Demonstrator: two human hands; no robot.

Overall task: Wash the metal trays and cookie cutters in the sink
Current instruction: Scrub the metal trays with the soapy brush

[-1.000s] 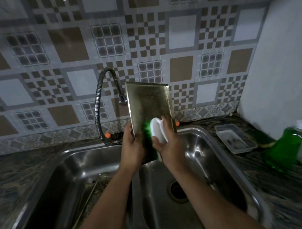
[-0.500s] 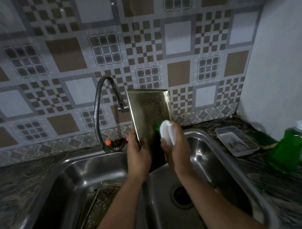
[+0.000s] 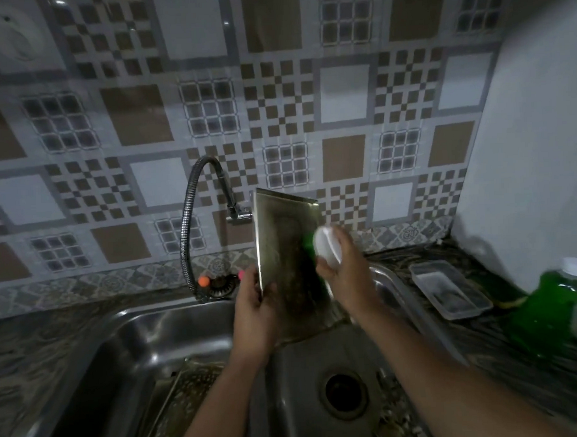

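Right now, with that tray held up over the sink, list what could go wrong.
1. The left hand grips the upright metal tray by one edge only; scrubbing pressure could twist it loose into the sink.
2. The tray stands close to the faucet and could knock it.

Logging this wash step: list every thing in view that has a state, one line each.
metal tray: held upright over the sink, surface soiled
left hand: grips the tray's left edge
right hand: grips the scrubber
scrubber: pressed against the tray's right side
second tray: lying in the left basin
faucet: no water visible
plastic container: open, on the counter
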